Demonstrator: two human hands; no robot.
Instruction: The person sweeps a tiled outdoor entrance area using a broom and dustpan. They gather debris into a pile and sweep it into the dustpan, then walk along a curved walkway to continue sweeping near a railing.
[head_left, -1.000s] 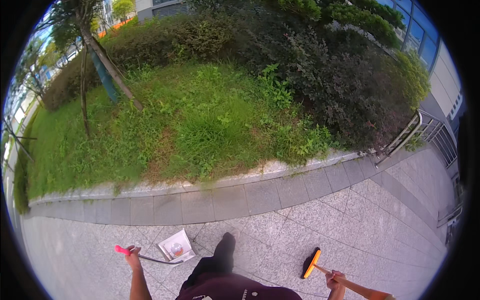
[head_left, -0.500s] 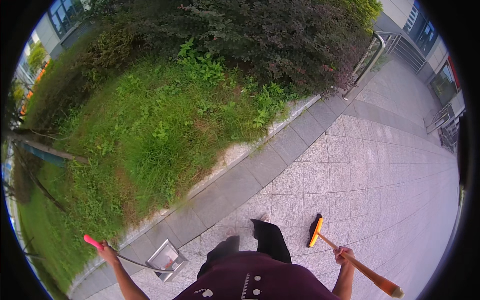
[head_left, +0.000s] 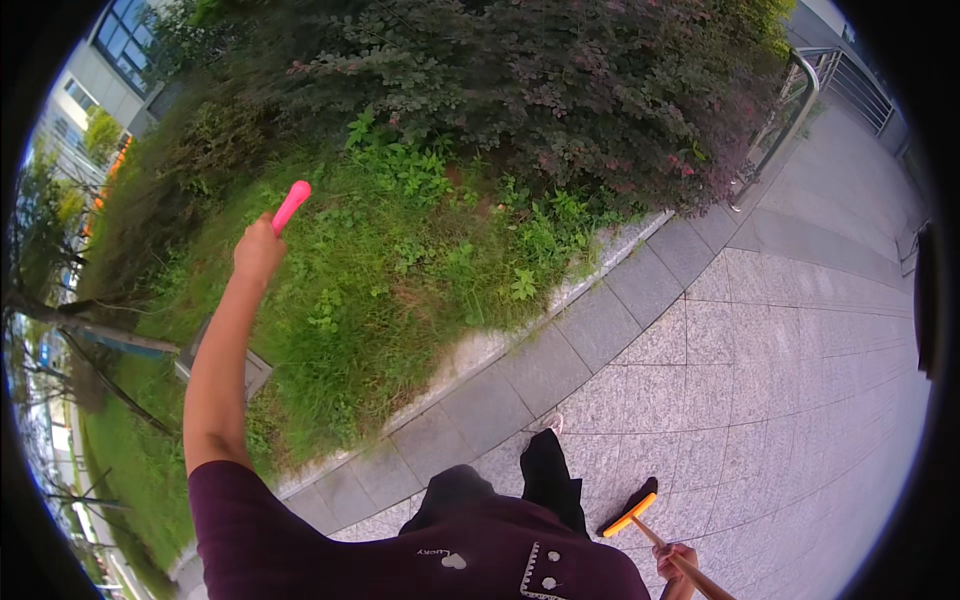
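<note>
My left hand (head_left: 258,250) is raised at the end of an outstretched arm, closed around the pink grip of a long-handled dustpan (head_left: 258,374). The dustpan's grey metal pan shows partly behind my forearm, over the grass; the rod between grip and pan is hidden. Low on the right, my right hand (head_left: 677,562) is wrapped round the wooden stick of a broom (head_left: 630,515). The broom has an orange head with dark bristles, resting on the paving to the right of my feet.
A grassy bed (head_left: 400,300) with a dense dark shrub (head_left: 560,90) lies ahead, edged by a stone kerb (head_left: 520,388). Pale granite paving (head_left: 780,400) spreads to the right. A metal railing (head_left: 790,125) stands at the far right, a tree branch (head_left: 110,330) at the left.
My left hand has swung up and forward with the dustpan, carrying it from beside the kerb to over the grass. The broom has turned slightly and my right hand sits lower in view.
</note>
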